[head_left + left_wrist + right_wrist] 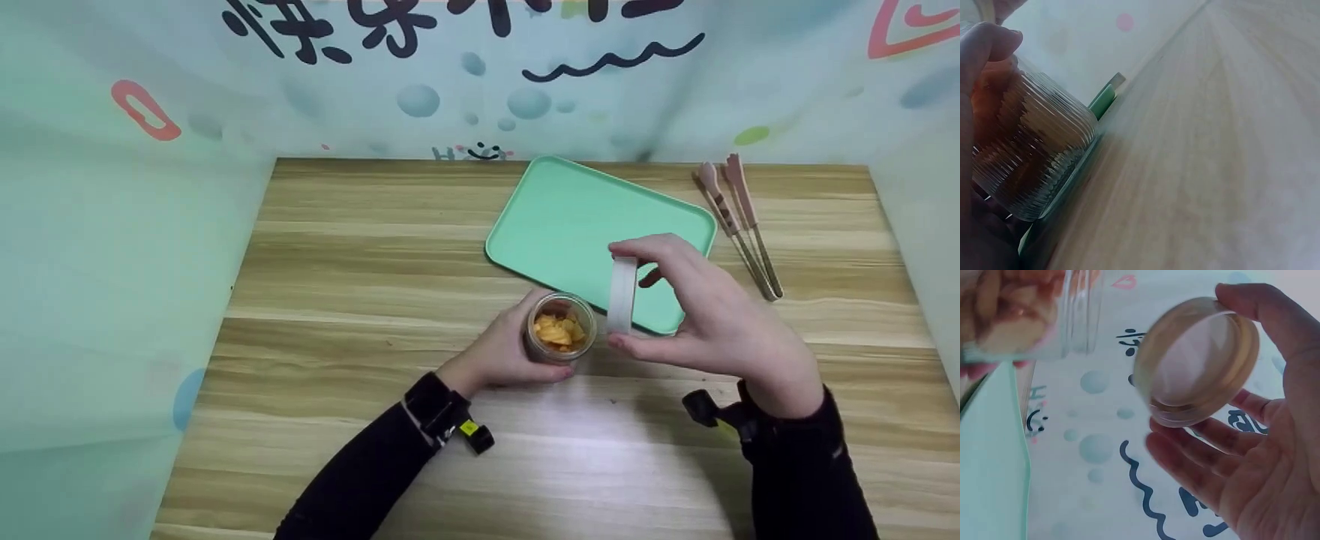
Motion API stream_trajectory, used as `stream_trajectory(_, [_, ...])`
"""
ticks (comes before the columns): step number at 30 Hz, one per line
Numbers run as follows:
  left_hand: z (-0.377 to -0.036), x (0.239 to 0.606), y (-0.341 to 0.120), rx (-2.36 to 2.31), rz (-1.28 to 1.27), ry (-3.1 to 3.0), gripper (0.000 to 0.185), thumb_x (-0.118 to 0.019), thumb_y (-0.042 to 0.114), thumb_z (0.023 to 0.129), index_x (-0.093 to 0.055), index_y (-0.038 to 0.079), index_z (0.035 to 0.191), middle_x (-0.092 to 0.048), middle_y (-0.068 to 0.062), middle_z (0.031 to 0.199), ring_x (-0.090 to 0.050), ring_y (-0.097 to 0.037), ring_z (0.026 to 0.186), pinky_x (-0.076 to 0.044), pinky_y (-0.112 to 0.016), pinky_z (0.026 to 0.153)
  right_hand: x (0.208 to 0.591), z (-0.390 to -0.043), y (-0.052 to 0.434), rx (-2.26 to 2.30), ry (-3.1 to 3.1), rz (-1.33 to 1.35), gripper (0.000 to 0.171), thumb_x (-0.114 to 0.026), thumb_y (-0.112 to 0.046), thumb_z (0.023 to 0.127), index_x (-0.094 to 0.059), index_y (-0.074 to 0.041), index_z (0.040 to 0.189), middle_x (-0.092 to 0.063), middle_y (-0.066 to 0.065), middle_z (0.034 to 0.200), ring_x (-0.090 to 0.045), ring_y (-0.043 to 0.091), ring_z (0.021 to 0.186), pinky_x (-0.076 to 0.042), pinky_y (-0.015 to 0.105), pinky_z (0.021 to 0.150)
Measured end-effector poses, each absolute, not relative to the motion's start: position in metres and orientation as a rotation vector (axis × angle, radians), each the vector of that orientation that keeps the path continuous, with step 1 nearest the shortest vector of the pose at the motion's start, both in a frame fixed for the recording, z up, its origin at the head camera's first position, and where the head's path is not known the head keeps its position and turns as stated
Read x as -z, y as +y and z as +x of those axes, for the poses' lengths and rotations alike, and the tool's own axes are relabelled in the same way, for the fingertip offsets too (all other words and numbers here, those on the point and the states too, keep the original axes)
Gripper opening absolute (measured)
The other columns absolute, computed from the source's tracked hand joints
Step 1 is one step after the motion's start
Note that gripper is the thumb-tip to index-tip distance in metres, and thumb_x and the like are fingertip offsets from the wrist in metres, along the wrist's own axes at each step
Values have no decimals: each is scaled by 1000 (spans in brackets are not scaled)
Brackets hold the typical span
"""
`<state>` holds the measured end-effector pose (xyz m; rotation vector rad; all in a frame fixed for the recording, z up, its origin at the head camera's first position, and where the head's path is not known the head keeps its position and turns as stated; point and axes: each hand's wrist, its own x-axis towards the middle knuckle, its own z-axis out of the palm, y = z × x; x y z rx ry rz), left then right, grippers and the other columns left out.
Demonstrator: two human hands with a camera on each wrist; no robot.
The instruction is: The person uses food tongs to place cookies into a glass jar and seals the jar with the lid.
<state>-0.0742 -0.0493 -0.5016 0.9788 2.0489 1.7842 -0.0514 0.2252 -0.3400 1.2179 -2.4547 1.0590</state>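
A small ribbed glass jar point(560, 329) point(1033, 152) point(1027, 315) with orange pieces inside stands open on the wooden table, at the near edge of a mint green tray point(600, 232). My left hand point(510, 349) wraps round the jar from the left. My right hand point(697, 315) holds the round lid point(622, 294) point(1196, 363) on edge just right of the jar's mouth, thumb on top and fingers below. The lid is off the jar.
A pair of pink tongs point(739, 221) lies at the back right of the table point(360, 285), beside the tray. Patterned fabric walls close the table on three sides.
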Motion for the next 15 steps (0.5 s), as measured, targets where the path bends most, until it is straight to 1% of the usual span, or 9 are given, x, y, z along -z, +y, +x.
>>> stream_trajectory(3, [-74, 503, -49, -1789, 977, 2043, 93, -101, 27, 74, -50, 20, 152, -64, 5, 145, -60, -14, 136, -42, -39, 125, 340, -53, 219, -1059, -2402, 1218, 74, -80, -54, 96, -62, -5, 148, -65, 12, 139, -62, 25, 123, -49, 23, 99])
stream_trajectory(7, [-74, 503, -49, -1789, 971, 2052, 93, -101, 28, 75, -50, 21, 152, -64, 5, 145, -60, -15, 136, -43, -39, 124, 343, -53, 212, -1127, -2362, 1178, 73, -85, -53, 92, -65, -4, 142, -68, 12, 134, -62, 25, 120, -47, 26, 101])
stream_trajectory(9, [-74, 503, -49, -1786, 971, 2064, 93, -101, 29, 75, -50, 22, 152, -64, 7, 144, -60, -15, 135, -44, -39, 123, 345, -54, 209, -1185, -2330, 1164, 74, -91, -48, 87, -65, -1, 139, -69, 13, 131, -63, 25, 117, -47, 25, 101])
stream_trajectory(11, [-74, 504, -49, -1787, 972, 2070, 92, -101, 28, 75, -50, 22, 152, -64, 7, 144, -60, -15, 135, -45, -39, 122, 349, -55, 206, -1245, -2300, 1164, 75, -98, -38, 80, -65, 1, 135, -70, 14, 129, -64, 25, 115, -49, 24, 101])
stream_trajectory(13, [-74, 504, -49, -1784, 971, 2078, 91, -101, 28, 75, -51, 21, 151, -65, 6, 144, -61, -16, 133, -46, -38, 121, 353, -57, 203, -1288, -2283, 1170, 76, -101, -29, 72, -65, 2, 132, -70, 13, 128, -64, 25, 115, -50, 25, 102])
stream_trajectory(15, [-74, 504, -49, -1780, 974, 2083, 91, -100, 27, 76, -50, 20, 151, -65, 4, 144, -61, -16, 133, -47, -38, 120, 358, -59, 200, -1336, -2276, 1188, 77, -102, -22, 68, -64, 2, 130, -69, 13, 130, -65, 26, 117, -52, 26, 103])
